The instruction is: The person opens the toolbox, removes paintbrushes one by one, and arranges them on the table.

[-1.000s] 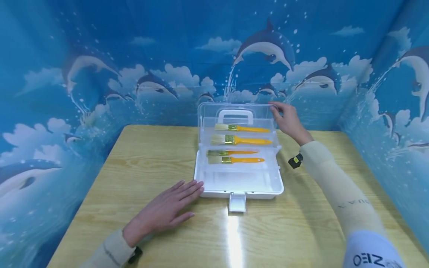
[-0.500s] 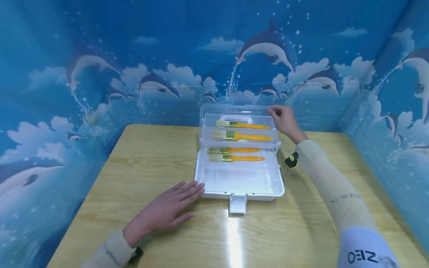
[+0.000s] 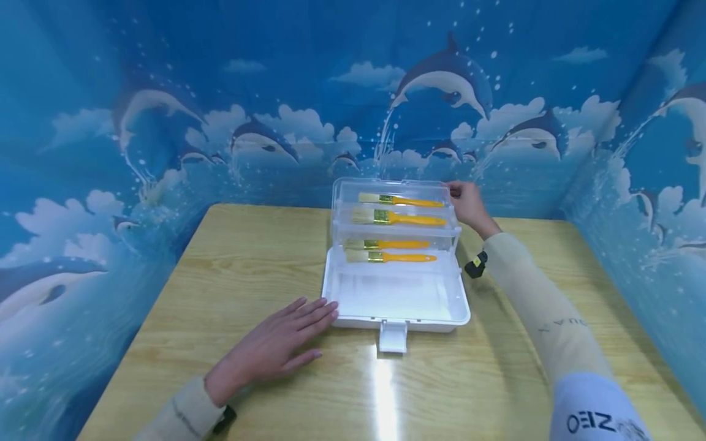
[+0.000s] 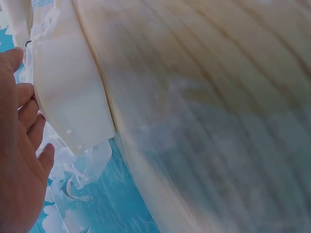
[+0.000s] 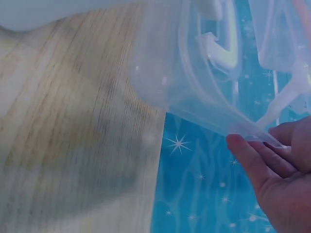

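A white storage box (image 3: pixel 393 294) with a clear lid (image 3: pixel 339 197) stands open on the table. Translucent trays (image 3: pixel 394 231) step up inside it. Several paintbrushes (image 3: pixel 418 219) with orange handles and pale bristles lie in them. My right hand (image 3: pixel 469 208) is at the lid's upper right corner; in the right wrist view, thumb and fingers of that hand (image 5: pixel 286 179) pinch the lid's edge. My left hand (image 3: pixel 276 343) has its fingers extended, the fingertips touching the box's front left corner. The left wrist view shows this hand (image 4: pixel 22 145) beside the white box wall (image 4: pixel 73 87).
A white latch (image 3: pixel 393 337) hangs down at the box's front. The wooden table (image 3: pixel 237 263) ends just behind the box, where a blue dolphin-print cloth (image 3: pixel 298 73) rises. A white handle (image 5: pixel 221 53) shows through the clear plastic in the right wrist view.
The lid's top edge has come down slightly in the head view, with my right hand on it. Trays and brushes have shifted upward. My left hand has stayed at the corner.
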Motion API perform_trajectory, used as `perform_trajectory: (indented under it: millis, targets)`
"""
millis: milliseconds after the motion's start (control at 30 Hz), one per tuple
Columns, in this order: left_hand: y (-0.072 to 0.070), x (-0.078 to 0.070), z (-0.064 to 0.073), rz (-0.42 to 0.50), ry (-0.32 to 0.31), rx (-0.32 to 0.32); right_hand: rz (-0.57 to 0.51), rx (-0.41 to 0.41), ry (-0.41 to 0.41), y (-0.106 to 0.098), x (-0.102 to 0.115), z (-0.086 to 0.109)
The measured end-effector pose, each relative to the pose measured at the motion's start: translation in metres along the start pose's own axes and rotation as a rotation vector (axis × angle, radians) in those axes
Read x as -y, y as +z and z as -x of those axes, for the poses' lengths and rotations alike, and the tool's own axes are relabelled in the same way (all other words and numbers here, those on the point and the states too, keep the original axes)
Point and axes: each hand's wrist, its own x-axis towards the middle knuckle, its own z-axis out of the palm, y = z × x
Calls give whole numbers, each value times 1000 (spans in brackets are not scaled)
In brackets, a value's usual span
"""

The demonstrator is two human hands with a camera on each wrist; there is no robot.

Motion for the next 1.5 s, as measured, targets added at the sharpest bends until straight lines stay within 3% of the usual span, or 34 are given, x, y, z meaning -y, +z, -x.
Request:
perform_trajectory:
  millis: [267, 1067, 1500]
  targets:
    - [1, 0, 1, -16, 8, -34, -57, 84, 121, 6, -11, -1]
    - [5, 2, 2, 4, 5, -27, -85, 81, 151, 22, -31, 6]
    - [6, 3, 2, 25, -17, 6, -104, 82, 186, 25, -34, 10]
